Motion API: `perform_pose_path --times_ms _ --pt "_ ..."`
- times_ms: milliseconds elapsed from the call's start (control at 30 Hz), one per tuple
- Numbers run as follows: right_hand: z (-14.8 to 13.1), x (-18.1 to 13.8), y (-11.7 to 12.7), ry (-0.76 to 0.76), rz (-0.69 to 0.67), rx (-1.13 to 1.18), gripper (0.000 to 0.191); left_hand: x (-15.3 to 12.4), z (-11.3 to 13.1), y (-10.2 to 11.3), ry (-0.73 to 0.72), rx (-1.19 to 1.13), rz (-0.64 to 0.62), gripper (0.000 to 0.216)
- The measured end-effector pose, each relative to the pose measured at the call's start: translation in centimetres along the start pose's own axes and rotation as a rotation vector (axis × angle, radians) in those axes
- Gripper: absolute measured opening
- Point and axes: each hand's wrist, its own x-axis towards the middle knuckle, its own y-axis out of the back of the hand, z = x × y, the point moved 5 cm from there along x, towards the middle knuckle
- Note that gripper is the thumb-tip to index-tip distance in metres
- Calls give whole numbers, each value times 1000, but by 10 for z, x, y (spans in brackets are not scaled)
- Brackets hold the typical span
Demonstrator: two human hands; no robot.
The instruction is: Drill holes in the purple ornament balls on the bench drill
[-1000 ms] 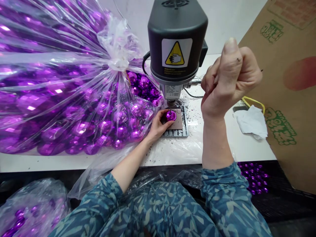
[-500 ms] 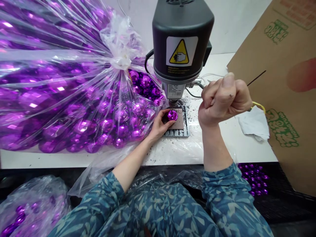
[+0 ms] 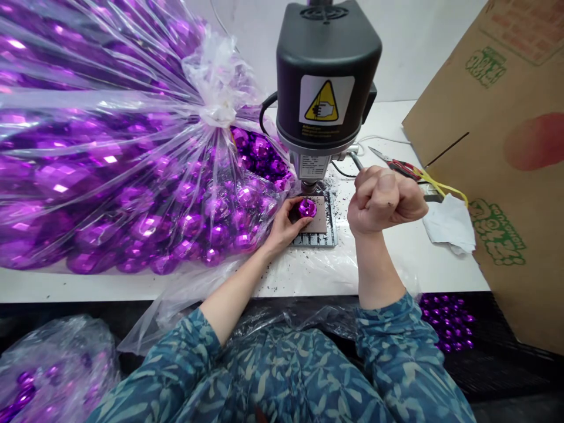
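My left hand (image 3: 285, 224) has thumb and fingers closed around a shiny purple faceted ball (image 3: 307, 207). The ball rests on a brown square pad (image 3: 318, 224) on the slotted metal base (image 3: 328, 238) of a small drill press (image 3: 328, 76). Directly over the ball is the chuck (image 3: 309, 187), and the bit appears to meet the ball's top; the exact contact is too small to tell. To the right of the machine, my right hand (image 3: 384, 198) is raised in a fist around the end of the press's metal lever (image 3: 356, 160). The fingers cover most of the grip.
A large clear bag (image 3: 132, 176) of purple balls fills the left. Red-handled pliers (image 3: 399, 167), a white cloth (image 3: 450, 226) and a cardboard box (image 3: 506, 176) stand right. Dark shavings litter the white table (image 3: 247, 285). More purple balls (image 3: 447, 323) lie below the table's right edge.
My right hand has come down and slightly left with the lever, uncovering the pliers behind it. The left hand keeps its hold on the ball. The view has shifted slightly.
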Motion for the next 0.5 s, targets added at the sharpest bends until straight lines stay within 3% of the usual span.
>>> perform_pose_path --times_ms 300,500 --pt "6 -5 4 40 4 21 64 0 1 1 -6 -3 5 62" --pt "-8 33 -24 -126 -26 -69 58 -4 5 0 -3 48 66 56"
